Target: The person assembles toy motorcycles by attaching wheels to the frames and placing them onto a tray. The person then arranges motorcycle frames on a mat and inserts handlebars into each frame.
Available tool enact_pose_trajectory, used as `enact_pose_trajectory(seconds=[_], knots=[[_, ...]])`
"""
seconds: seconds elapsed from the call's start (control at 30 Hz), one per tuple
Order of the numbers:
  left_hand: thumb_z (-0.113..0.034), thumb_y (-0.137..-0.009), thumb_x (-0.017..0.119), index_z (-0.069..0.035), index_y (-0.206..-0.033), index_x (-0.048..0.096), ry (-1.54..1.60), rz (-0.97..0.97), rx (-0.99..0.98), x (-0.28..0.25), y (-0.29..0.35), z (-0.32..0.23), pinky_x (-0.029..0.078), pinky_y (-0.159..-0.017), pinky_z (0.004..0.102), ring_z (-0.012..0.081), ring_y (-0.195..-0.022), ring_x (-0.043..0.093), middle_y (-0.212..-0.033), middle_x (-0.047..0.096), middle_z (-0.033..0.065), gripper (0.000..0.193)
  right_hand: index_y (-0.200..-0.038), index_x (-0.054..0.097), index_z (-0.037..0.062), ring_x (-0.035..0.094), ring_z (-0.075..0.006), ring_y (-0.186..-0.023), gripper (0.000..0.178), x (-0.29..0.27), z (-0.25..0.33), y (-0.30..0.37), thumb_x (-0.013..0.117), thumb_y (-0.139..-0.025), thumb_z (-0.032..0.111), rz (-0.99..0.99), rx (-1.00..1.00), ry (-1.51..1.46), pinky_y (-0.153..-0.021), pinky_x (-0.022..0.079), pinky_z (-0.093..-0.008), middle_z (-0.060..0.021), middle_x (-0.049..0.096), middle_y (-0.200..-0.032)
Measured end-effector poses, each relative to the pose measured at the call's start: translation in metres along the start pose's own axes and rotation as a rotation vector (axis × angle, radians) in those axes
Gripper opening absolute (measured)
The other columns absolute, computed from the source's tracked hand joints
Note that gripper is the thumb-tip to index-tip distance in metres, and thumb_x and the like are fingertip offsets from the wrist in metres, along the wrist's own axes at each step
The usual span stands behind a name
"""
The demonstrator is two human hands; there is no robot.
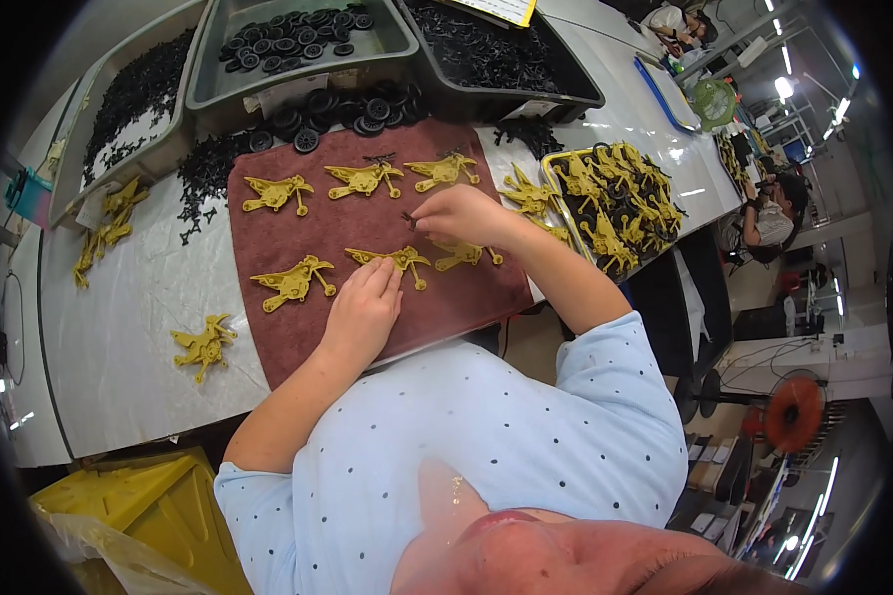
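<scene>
On a maroon cloth (318, 233), yellow plastic toy frames lie in two rows, several in all. My left hand (364, 302) has its fingers together on the middle yellow toy frame (407, 260) of the near row, holding it against the cloth. My right hand (461, 214) is above that frame, thumb and fingertips pinching a small black plastic part (409, 221). Its wrist partly covers the right-hand yellow frame (461, 256) of the near row. Small black parts rest at the tops of two far-row frames, such as this yellow frame (445, 171).
Behind the cloth are black wheels (367, 114) and a grey bin (303, 84) of wheels. Other bins (511, 84) hold small black parts. At right stands a tray (558, 183) of yellow and black assemblies. Loose yellow frames (203, 347) lie left. Other people work farther right.
</scene>
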State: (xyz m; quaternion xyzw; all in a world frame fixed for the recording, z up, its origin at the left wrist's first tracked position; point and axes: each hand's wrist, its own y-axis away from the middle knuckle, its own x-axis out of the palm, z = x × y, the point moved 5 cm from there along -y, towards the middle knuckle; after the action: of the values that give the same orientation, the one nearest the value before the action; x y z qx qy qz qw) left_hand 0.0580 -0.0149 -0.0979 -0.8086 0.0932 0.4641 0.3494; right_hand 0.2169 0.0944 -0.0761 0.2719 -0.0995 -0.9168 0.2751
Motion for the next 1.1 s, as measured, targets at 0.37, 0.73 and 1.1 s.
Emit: enact_pose_trajectory(seconds=[0.37,0.73,1.1], knots=[[-0.003,-0.078,0.063,0.008,-0.102,0.064,0.059,-0.043,-0.021,-0.005,-0.005,-0.001,0.050,-0.090,0.0375,0.0299,-0.104,0.059,-0.107,0.063,0.0167,0.026,-0.095,0.070,0.0029,0.066,-0.0267,-0.084,0.019,0.012,0.006,-0.007,0.066,-0.083,0.017,0.117,-0.243,0.469,-0.076,0.050,-0.0341,-0.0140,0.068,-0.089],[-0.003,-0.079,0.062,0.008,-0.102,0.063,0.049,-0.053,-0.037,-0.005,-0.005,-0.002,0.051,-0.086,0.0363,0.0286,-0.103,0.059,-0.107,0.062,0.0163,0.025,-0.086,0.068,0.0028,0.063,-0.0302,-0.083,0.015,0.020,0.011,-0.012,0.071,-0.079,0.015,0.064,-0.298,0.522,-0.074,0.049,-0.0384,-0.0138,0.066,-0.083],[-0.005,-0.078,0.063,0.010,-0.105,0.062,0.029,0.046,-0.059,0.002,-0.010,-0.005,0.049,-0.089,0.0386,0.0305,-0.106,0.057,-0.110,0.061,0.0187,0.030,-0.077,0.057,0.0025,0.061,-0.0308,-0.083,0.010,0.042,0.019,-0.007,0.067,-0.073,0.003,-0.148,-0.399,0.863,-0.066,0.048,-0.0377,-0.0118,0.057,-0.082]])
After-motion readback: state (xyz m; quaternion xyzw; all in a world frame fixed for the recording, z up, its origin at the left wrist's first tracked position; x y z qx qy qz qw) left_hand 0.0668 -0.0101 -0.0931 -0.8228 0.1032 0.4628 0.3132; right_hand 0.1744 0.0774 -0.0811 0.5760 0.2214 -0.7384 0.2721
